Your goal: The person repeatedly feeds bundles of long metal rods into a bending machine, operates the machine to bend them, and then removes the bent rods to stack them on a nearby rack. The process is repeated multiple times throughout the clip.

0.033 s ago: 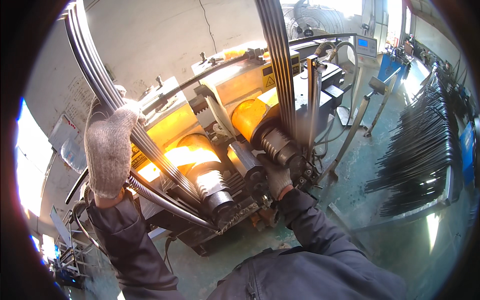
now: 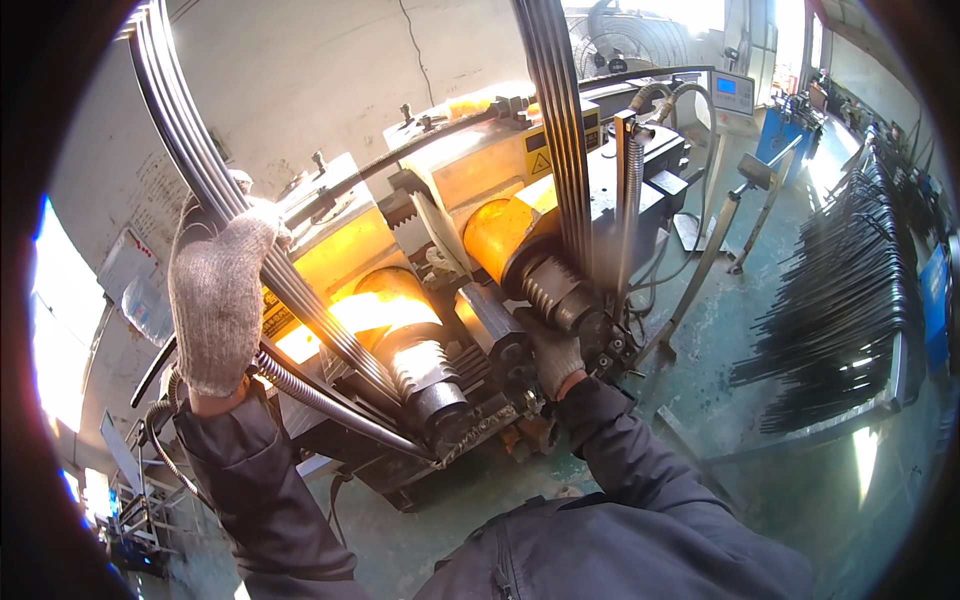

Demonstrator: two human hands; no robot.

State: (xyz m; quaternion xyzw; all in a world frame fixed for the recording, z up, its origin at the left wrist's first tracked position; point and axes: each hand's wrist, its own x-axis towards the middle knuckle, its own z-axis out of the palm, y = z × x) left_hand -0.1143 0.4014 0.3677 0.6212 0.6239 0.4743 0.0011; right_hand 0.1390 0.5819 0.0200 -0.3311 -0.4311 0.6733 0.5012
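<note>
My left hand [image 2: 225, 295], in a knitted glove, is wrapped round a bundle of several long metal rods [image 2: 315, 300]. These slope from the upper left down to a grooved steel roller [image 2: 420, 368] on a yellow machine [image 2: 350, 240]. A second upright bundle of rods [image 2: 562, 120] comes down behind another grooved roller [image 2: 553, 290] on the right. Between the rollers sits a dark angular metal block [image 2: 492, 328]. My right hand [image 2: 555, 358], also gloved, reaches in between that block and the right roller; its fingers are hidden there.
Ribbed hoses [image 2: 325, 405] curve along the machine's left front. A control box with a small screen [image 2: 732, 93] stands at the back right, near a slanting metal stand [image 2: 715, 235]. Farther right, a rack holds many dark rods [image 2: 835, 300]. A fan [image 2: 625, 45] is at the back.
</note>
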